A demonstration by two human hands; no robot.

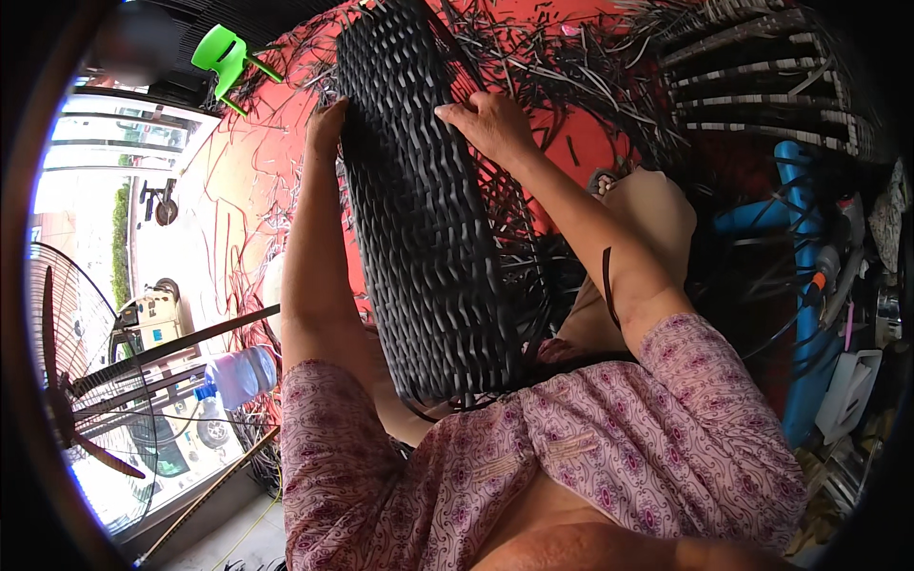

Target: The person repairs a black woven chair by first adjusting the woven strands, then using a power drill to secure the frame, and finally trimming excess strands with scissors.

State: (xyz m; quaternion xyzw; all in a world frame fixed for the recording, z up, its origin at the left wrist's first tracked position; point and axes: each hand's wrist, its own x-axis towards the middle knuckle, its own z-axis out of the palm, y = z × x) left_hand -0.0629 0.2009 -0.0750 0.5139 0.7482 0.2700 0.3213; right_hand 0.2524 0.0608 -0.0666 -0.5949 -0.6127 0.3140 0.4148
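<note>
A long black woven wicker panel (419,209) slopes away from my lap, its near end against my shirt. My left hand (327,131) is closed on the panel's left edge toward the far end; most of its fingers are hidden behind the side. On the opposite edge, my right hand (490,126) grips with the thumb on the weave, its other fingers partly out of sight. One loose dark strip (609,285) clings to my right forearm. More black strips hang below the panel's right side.
Black strips (543,48) litter the red floor (276,133). A green chair (224,59) stands far left; a fan (67,400) and a water bottle (240,377) are on the near left. To the right are a slatted woven piece (762,81) and a blue frame (804,247).
</note>
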